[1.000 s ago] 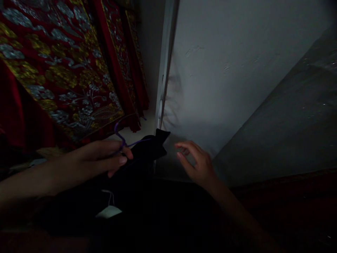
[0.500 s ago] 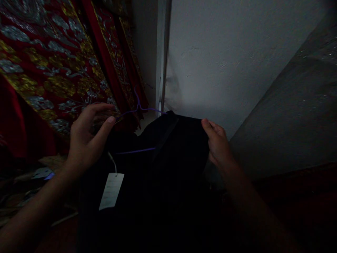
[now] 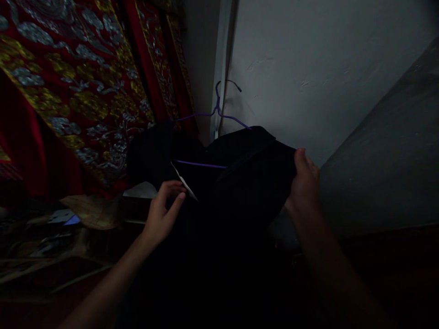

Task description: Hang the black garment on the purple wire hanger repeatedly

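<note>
A dark, collared garment (image 3: 254, 183), perhaps a shirt or jacket, hangs on a purple wire hanger (image 3: 217, 109). The hanger's lower bar shows through the open neckline. My right hand (image 3: 305, 183) grips the garment at its right shoulder edge, thumb on top. A white paper tag (image 3: 189, 189) on a string is turned nearly edge-on near the left collar. My left hand (image 3: 168, 208) is beside it, fingers bent and tips at the tag's edge, with a gap between thumb and fingers. Darkness hides the garment's lower part.
Red cloth (image 3: 85, 91) with gold and silver embroidery hangs at the left. Behind the hanger is a pale wall (image 3: 291, 68) with a vertical strip (image 3: 222, 50). Papers and clutter (image 3: 68, 219) lie at lower left.
The garment and hanger have shifted right and up in view. My left hand has moved from the left shoulder down to the tag, which has turned edge-on. My right hand keeps its grip.
</note>
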